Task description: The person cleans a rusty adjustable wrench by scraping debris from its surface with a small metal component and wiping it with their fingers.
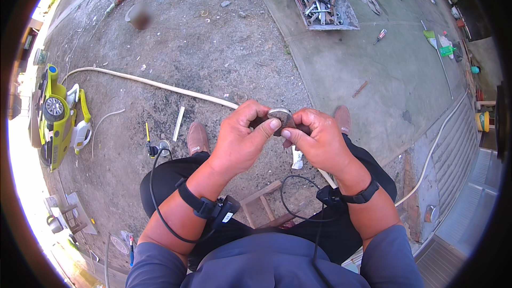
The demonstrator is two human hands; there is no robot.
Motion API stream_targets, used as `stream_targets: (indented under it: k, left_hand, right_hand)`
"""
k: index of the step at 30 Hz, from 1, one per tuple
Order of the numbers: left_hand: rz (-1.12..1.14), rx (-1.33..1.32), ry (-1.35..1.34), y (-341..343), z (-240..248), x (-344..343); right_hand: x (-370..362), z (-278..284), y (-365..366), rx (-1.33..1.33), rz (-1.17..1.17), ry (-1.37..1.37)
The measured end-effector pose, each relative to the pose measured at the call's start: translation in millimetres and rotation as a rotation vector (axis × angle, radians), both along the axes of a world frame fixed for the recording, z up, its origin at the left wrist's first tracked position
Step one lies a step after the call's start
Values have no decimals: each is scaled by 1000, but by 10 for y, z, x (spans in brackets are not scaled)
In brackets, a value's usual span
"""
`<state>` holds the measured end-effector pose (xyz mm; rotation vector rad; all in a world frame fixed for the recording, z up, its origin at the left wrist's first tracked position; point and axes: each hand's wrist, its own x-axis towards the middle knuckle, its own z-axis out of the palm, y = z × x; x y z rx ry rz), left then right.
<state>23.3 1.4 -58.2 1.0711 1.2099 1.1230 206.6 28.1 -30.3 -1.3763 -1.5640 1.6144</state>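
Note:
Between my hands, in front of my knees, is a small dark metal piece with a shiny rounded edge (279,113); its exact kind is not clear. My left hand (241,134) pinches it from the left, thumb pressed on its near face. Closed on its other side is my right hand (324,140), with the thumb low against the piece. The fingers behind it are mostly hidden. A pale hose (176,89) runs along the ground behind my hands. Below the piece, on the ground, lies a small white wrapper or packet (297,158).
A metal tray of wrenches and other tools (320,8) stands ahead on the concrete. At the left is a yellow-green pressure washer (58,112). A screwdriver (381,36) lies on the right, and a wooden frame (261,202) shows between my legs. Cables hang from my wrist straps.

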Motion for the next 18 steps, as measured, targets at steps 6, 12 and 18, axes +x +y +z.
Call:
stream_targets:
  k: [6,12,18]
  left_hand:
    - [4,-41,-93,18,82,-32]
    - [-19,16,-6,12,71,-65]
    - [-20,-8,-30,7,52,-64]
  right_hand:
    - [21,-69,-8,-2,17,-32]
    - [-10,-83,-30,-22,-52,24]
    - [-9,-39,-8,146,1,-71]
